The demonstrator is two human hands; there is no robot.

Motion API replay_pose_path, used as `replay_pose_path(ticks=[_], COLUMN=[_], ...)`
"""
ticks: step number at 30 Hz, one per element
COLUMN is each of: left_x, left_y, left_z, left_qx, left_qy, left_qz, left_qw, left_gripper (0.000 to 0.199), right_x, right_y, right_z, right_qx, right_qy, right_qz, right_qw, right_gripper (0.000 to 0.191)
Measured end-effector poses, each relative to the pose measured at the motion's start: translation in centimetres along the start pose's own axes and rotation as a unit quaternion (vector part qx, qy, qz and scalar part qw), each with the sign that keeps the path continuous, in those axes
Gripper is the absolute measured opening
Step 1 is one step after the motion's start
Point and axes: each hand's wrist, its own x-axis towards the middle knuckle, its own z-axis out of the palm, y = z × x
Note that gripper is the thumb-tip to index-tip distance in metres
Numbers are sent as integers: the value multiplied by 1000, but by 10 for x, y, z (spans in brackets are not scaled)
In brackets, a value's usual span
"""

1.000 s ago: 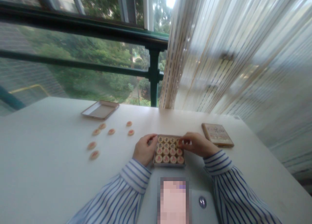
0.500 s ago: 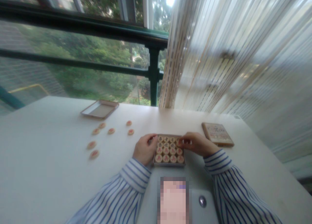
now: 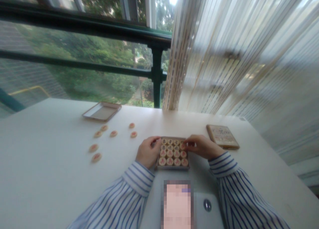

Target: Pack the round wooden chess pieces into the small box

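In the head view, a shallow square box [image 3: 173, 168] holds rows of round Chinese chess pieces, black characters at the back and red ones at the front. My left hand [image 3: 149, 151] is closed on the box's left side, thumb along the rim. At the opposite side, my right hand [image 3: 203, 146] pinches a Chinese chess piece [image 3: 183, 147] in the right column, second row from the back. Its fingertips partly cover that piece and the one behind it. Several loose red-marked pieces [image 3: 114, 133] lie on the table to the left.
The white table [image 3: 50, 175] borders a window with a green railing [image 3: 157, 76]. An open tray-like lid [image 3: 102, 112] lies at the back left. A flat printed box [image 3: 223, 136] sits at the right, near a string curtain [image 3: 211, 72]. A blurred-out phone-shaped object [image 3: 177, 205] is in front.
Both hands stay in nearly the same place on the box and the piece. The loose pieces have not moved; only the camera view shifts very slightly.
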Motion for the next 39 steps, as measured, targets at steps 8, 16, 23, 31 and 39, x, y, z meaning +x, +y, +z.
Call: replay_pose_path(ticks=[8, 16, 23, 31, 39], left_x=[-1, 0, 0, 0, 0], left_y=[2, 0, 0, 2, 1], left_z=[-1, 0, 0, -2, 0], left_qx=[2, -3, -5, -3, 3], left_qy=[-4, -1, -9, -8, -7], left_qz=[3, 0, -2, -4, -2], left_qw=[1000, 1000, 1000, 1000, 1000], left_gripper=[36, 36, 38, 38, 38], right_x=[2, 2, 1, 1, 0], right_y=[2, 3, -2, -2, -1], right_z=[3, 5, 2, 1, 2], right_qx=[-21, -32, -29, -28, -22], right_qy=[4, -4, -13, -19, -21], right_qz=[0, -1, 4, 11, 13], right_qw=[1000, 999, 999, 999, 999], right_gripper=[27, 26, 24, 23, 23])
